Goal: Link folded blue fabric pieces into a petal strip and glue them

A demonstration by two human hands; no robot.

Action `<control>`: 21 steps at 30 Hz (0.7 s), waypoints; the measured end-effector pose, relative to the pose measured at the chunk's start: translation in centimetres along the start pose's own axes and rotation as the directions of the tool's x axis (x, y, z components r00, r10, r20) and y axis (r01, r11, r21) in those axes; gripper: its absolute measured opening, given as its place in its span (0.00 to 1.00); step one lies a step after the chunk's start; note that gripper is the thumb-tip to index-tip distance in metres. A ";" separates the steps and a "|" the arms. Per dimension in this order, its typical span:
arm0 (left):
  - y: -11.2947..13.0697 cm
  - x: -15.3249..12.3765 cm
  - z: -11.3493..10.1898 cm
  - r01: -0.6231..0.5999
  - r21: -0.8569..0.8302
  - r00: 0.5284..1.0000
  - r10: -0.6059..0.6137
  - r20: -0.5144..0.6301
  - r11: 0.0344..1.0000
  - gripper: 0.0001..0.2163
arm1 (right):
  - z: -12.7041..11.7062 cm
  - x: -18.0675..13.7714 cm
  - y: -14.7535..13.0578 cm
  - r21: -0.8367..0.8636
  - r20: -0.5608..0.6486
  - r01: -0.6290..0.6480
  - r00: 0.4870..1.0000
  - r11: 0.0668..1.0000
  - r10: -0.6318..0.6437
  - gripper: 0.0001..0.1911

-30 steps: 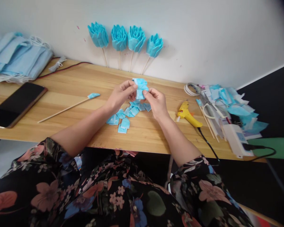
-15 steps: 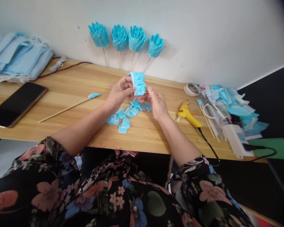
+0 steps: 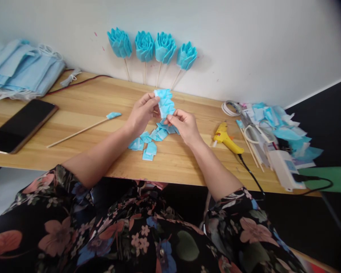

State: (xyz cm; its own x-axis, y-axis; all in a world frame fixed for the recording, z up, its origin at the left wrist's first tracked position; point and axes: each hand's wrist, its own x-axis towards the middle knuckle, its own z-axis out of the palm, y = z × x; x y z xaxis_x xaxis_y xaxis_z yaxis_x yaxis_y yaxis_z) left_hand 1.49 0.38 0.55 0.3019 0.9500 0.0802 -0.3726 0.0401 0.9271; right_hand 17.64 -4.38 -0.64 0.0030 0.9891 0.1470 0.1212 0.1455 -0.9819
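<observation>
A light-blue pleated fabric strip (image 3: 165, 102) with pointed edges is held up above the table, between both hands. My left hand (image 3: 143, 113) pinches its left edge with thumb and fingers. At the strip's lower right corner, the thumb and fingers of my right hand (image 3: 184, 125) are closed on it. Below them lie several folded blue fabric pieces (image 3: 150, 148), partly hidden by the hands. To the left rests a wooden stick (image 3: 76, 132) with a blue fabric tip (image 3: 114, 115). Several blue fabric flowers (image 3: 144, 46) on sticks lean against the wall behind.
A phone (image 3: 21, 125) and a stack of face masks (image 3: 22, 70) occupy the left. On the right are a yellow glue gun (image 3: 227, 138), a tape roll (image 3: 231, 108), scissors (image 3: 255, 134), a white power strip (image 3: 287, 168) and fabric scraps (image 3: 287, 125). A black cable (image 3: 251, 174) trails over the table's front edge.
My right thumb and fingers have moved left onto the strip's lower corner. The strip has tilted slightly, and my left thumb sits higher on it.
</observation>
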 end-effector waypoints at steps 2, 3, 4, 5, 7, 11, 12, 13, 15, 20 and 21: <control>0.1 0.0 0.0 0.012 -0.018 1.000 -0.012 0.000 1.000 0.09 | 0.0 -0.1 0.0 -0.021 0.014 -0.014 1.000 1.000 0.014 0.21; 0.1 0.0 0.0 0.011 -0.027 1.000 -0.011 0.002 1.000 0.08 | -0.1 -0.1 0.0 -0.027 0.032 -0.021 0.999 0.999 0.021 0.21; 0.1 0.1 -0.1 0.008 -0.033 1.000 -0.007 0.003 0.999 0.08 | -0.1 -0.1 0.1 -0.027 0.053 -0.025 0.998 0.999 0.026 0.21; 0.1 0.1 -0.2 0.004 -0.035 1.000 -0.004 0.003 0.999 0.08 | -0.2 -0.1 0.2 -0.022 0.073 -0.027 0.997 0.999 0.028 0.22; 0.0 0.2 -0.4 -0.004 -0.031 1.000 0.004 -0.003 1.000 0.08 | -0.3 0.0 0.4 0.002 0.088 -0.028 0.996 1.000 0.027 0.25; -0.1 0.3 -0.7 -0.006 -0.026 1.000 0.007 0.008 1.000 0.08 | -0.4 0.4 0.7 0.041 -0.001 0.003 1.000 0.999 -0.003 0.29; -0.1 0.3 -0.6 -0.005 -0.025 1.000 0.005 0.018 1.000 0.09 | -0.4 0.5 0.7 0.042 -0.023 0.022 1.000 0.999 -0.021 0.29; -0.2 0.3 -0.6 -0.003 -0.023 1.000 0.003 0.027 1.000 0.09 | -0.4 0.5 0.7 0.042 -0.037 0.045 0.998 0.998 -0.044 0.28; -0.4 0.2 -0.4 -0.002 -0.017 0.999 0.003 0.047 1.000 0.10 | -0.5 0.6 0.6 0.047 -0.051 0.089 0.995 0.995 -0.087 0.25; -0.8 0.0 -0.1 -0.008 0.022 0.996 0.006 0.090 1.000 0.15 | -0.6 0.8 0.0 0.036 -0.139 0.128 0.983 0.991 -0.121 0.19; -0.8 0.0 0.0 -0.002 0.028 0.996 0.000 0.089 1.000 0.17 | -0.6 0.8 -0.1 0.027 -0.147 0.123 0.982 0.992 -0.118 0.19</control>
State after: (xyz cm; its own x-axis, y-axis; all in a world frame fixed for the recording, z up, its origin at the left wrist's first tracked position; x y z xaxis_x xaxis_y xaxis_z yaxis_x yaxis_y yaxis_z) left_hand 1.73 0.33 -0.19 0.3790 0.9186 0.1122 -0.3484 0.0293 0.9369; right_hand 18.25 -3.58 -0.38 0.1344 0.9513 0.2773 0.0941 0.2663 -0.9593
